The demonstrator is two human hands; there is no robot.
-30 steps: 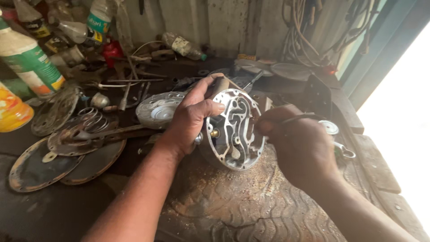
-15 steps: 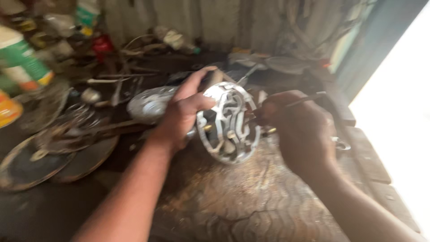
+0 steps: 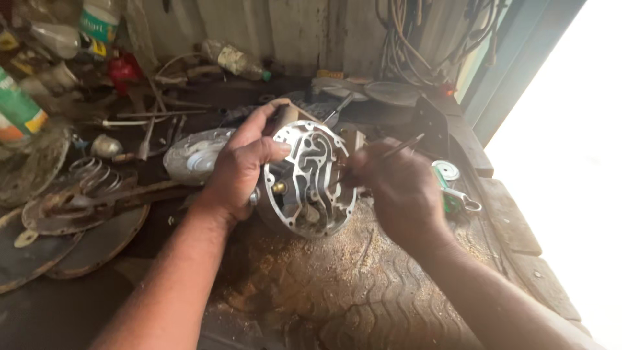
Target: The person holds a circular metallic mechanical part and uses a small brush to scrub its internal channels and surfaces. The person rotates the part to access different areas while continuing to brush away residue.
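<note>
My left hand (image 3: 241, 168) grips the left rim of a round silver metal housing (image 3: 311, 188) with curved channels cast into its face, holding it tilted on edge over an old tyre (image 3: 363, 291). My right hand (image 3: 395, 185) is closed on a thin dark metal tool (image 3: 403, 146) whose tip meets the right side of the housing's face. The tool's working end is hidden behind my fingers.
Rusty discs (image 3: 71, 227), a coil spring (image 3: 91, 170) and a domed metal cover (image 3: 191, 155) lie to the left. Plastic bottles (image 3: 19, 110) stand at the back left. Cables (image 3: 408, 39) hang on the rear wall. A green-and-white tape roll (image 3: 446, 171) sits at the right.
The housing has been turned slightly in my left hand and now shows its channelled face more squarely. My right hand stays at its right edge with the tool.
</note>
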